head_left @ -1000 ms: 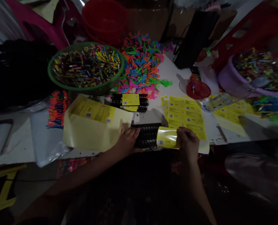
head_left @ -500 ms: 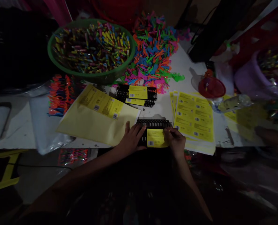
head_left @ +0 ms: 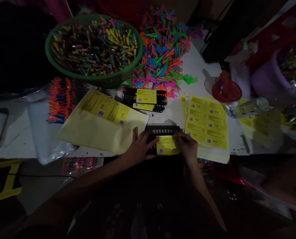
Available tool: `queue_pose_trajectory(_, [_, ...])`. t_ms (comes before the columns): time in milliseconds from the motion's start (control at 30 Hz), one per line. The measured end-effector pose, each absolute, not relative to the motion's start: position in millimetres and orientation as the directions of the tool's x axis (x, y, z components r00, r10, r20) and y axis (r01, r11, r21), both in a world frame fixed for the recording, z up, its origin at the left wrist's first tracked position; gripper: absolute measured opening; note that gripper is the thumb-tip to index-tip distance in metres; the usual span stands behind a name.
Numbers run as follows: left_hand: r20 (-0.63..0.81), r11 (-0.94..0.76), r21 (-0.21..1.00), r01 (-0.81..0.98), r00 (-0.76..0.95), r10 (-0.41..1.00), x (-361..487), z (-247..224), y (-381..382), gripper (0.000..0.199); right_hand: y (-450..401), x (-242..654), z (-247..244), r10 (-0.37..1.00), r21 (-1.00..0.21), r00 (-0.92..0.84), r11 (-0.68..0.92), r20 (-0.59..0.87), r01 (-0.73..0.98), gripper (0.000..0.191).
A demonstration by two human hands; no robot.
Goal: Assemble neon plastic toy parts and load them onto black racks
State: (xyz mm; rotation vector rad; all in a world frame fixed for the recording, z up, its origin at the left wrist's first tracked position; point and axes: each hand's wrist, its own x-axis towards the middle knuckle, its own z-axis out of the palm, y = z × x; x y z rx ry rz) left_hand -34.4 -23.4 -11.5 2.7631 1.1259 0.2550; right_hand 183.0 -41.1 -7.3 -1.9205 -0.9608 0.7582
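At the table's front edge is a black slotted plastic strip (head_left: 162,129) with a yellow printed label (head_left: 166,146) lying on its front part. My left hand (head_left: 138,146) holds the strip's left end, one fingertip resting on the label's left edge. At the other end, my right hand (head_left: 188,146) is closed, its fingertips on the label's right edge; part of the strip is hidden beneath it. Behind them lie stacked black strips (head_left: 126,96), bearing yellow labels (head_left: 146,96). A sheet of yellow labels (head_left: 206,121) is to the right; a mostly peeled backing sheet (head_left: 100,132) is to the left.
A green basin (head_left: 48,49) full of small colourful pieces stands at the back left. Beside it is a heap of bright plastic parts (head_left: 162,56). On the right are a red dish (head_left: 226,93), a clear bottle (head_left: 252,108) and a purple tub (head_left: 267,73). Another person's arm (head_left: 287,182) shows at far right.
My left fingertip has moved right onto the label's edge. My right hand stays at the label's right side. The other person's arm at far right has moved down, below the table edge.
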Motion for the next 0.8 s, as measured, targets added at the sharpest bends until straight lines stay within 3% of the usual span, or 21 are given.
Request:
queue_pose_trajectory(367, [0.080, -0.699, 0.201, 0.687, 0.699, 0.710, -33.8, -11.1, -23.7, 0.074, -40.4, 182.7, -3.3, 0.821, -0.883, 0.534, -0.388, -0.201, 0.265, 0.029])
queue_pose_trajectory(667, [0.055, -0.693, 0.197, 0.694, 0.697, 0.714, -33.0, -11.4, -23.0, 0.078, -40.4, 183.5, -4.0, 0.844, -0.859, 0.511, -0.377, -0.164, 0.347, 0.030])
queue_pose_trajectory(800, [0.048, -0.690, 0.202, 0.695, 0.697, 0.716, -32.7, -11.0, -22.8, 0.078, -40.2, 181.9, 0.5, 0.869, -0.788, 0.490, -0.343, -0.060, 0.512, 0.029])
